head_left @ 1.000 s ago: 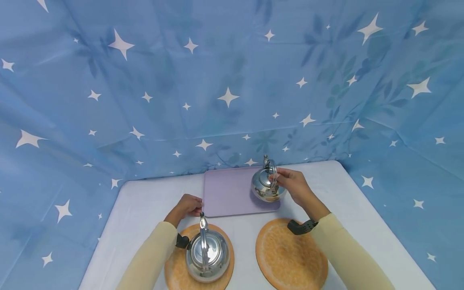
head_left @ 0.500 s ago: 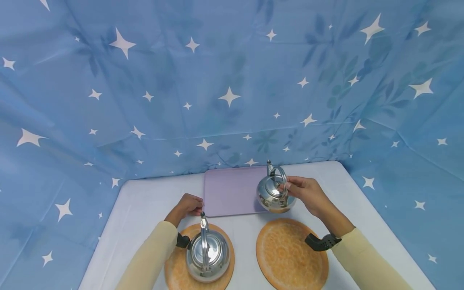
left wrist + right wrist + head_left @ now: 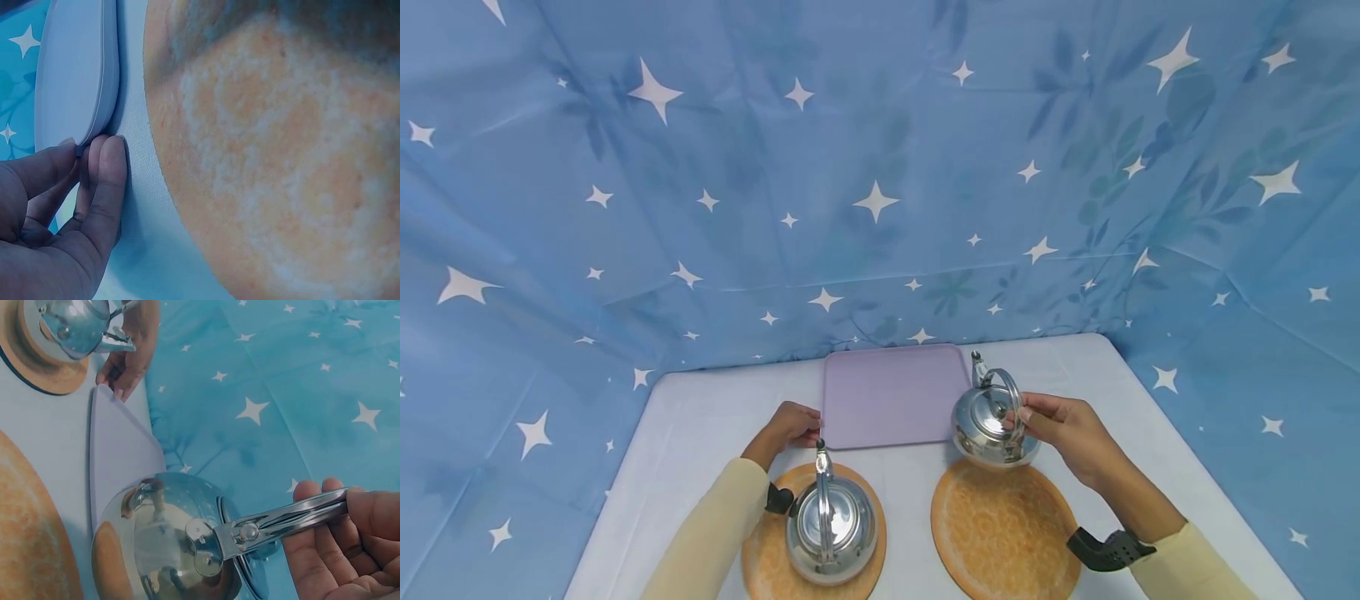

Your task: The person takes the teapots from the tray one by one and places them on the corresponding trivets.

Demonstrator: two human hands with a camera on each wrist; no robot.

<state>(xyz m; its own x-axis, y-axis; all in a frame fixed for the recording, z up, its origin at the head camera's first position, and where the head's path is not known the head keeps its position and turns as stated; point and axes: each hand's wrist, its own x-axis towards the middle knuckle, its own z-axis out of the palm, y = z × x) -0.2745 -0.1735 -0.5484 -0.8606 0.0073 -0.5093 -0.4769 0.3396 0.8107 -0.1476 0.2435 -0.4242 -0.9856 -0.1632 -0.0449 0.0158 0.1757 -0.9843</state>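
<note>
A shiny metal teapot (image 3: 992,433) hangs by its arched handle from my right hand (image 3: 1067,425). Thumb and fingers pinch that handle (image 3: 294,519) in the right wrist view. In the head view the teapot overlaps the lilac tray's (image 3: 895,396) right end and the far rim of the right orange round mat (image 3: 1003,533). My left hand (image 3: 790,423) pinches the tray's near-left corner, with thumb above and fingers at the edge, as the left wrist view shows. A second metal teapot (image 3: 831,529) stands on the left orange round mat (image 3: 767,567), close below my left hand.
A white cloth covers the table (image 3: 715,408), which has rounded far corners. Behind and beside it hangs a blue curtain (image 3: 880,167) with white stars. My left forearm reaches across the left mat's edge, beside the standing teapot.
My right hand has carried its teapot right and nearer to me, off the tray and toward the right mat. The left hand, tray and other teapot have stayed in place.
</note>
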